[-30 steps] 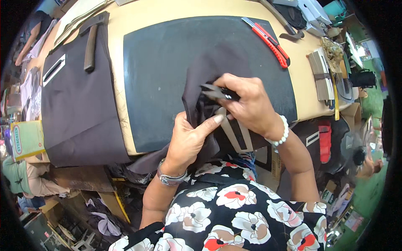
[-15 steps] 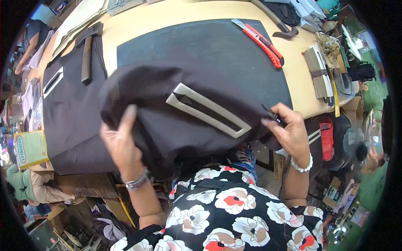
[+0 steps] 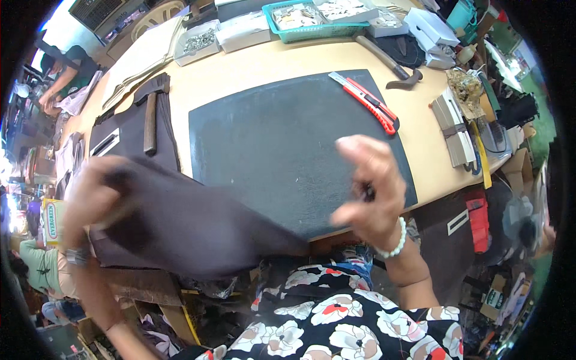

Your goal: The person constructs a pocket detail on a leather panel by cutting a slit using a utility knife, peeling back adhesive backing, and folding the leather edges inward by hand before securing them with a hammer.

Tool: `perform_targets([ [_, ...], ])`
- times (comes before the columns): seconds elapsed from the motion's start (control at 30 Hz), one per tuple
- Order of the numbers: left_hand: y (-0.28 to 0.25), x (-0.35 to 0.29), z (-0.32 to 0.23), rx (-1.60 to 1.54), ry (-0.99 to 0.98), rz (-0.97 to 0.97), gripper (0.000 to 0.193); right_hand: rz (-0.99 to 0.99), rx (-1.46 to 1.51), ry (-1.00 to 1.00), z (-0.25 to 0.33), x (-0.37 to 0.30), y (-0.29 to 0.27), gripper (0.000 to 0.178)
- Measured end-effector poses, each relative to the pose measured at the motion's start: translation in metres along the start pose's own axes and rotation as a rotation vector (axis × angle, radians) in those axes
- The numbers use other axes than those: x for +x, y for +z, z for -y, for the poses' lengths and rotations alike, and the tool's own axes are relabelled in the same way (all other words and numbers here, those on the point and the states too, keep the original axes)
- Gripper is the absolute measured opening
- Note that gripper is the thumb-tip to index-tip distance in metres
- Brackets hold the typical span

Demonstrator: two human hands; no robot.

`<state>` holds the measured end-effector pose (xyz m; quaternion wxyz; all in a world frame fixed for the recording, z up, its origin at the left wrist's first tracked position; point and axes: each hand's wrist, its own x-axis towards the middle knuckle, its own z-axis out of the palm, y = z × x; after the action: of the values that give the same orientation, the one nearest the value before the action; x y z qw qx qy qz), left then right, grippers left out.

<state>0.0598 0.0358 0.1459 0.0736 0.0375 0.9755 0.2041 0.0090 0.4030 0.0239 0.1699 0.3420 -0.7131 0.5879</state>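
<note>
Head view shows the left hand point(image 3: 99, 195), motion-blurred, with its fingers closed on a dark brown cloth point(image 3: 201, 216), which hangs in a soft, smooth slant over the near left edge of the cutting mat point(image 3: 288, 150), narrowing to a point at its right end. On the right hand point(image 3: 372, 186), thumb and forefinger stand wide apart while the other fingers curl round a small black tool point(image 3: 368, 192), mostly hidden in the palm; that hand is above the mat's right part, clear of the cloth. A bracelet of round pale beads point(image 3: 395, 240) circles its wrist. The mat is matt, dark grey-green and lightly scuffed, and on its upper right corner rests a red plastic cutter point(image 3: 375, 109) with a slim metal blade. Under it spreads a smooth, pale yellow desk point(image 3: 429, 180). At left, dark folded fabric point(image 3: 133, 129) carries a wooden-handled hammer point(image 3: 150, 123) and a pale slotted rectangle point(image 3: 106, 142); at upper right lies a second hammer point(image 3: 384, 60) with a curved head. Along the far side sit a glossy teal plastic basket point(image 3: 324, 31) and a box of small metallic pieces point(image 3: 198, 43). Beyond, a co-worker point(image 3: 69, 72) bends at the upper left, and green floor point(image 3: 543, 123) shows at right.
</note>
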Motion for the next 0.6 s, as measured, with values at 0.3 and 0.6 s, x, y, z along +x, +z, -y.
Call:
perform_targets([
  [0.3,-0.216,-0.250,0.239,0.156,-1.103,-0.722,0.025,-0.375,0.350,0.578,-0.043,-0.056,-0.018,0.038],
  [0.6,0.144,0.016,-0.040,-1.445,-0.601,-0.098,0.029,-0.408,0.409,0.694,-0.045,-0.045,-0.019,0.035],
])
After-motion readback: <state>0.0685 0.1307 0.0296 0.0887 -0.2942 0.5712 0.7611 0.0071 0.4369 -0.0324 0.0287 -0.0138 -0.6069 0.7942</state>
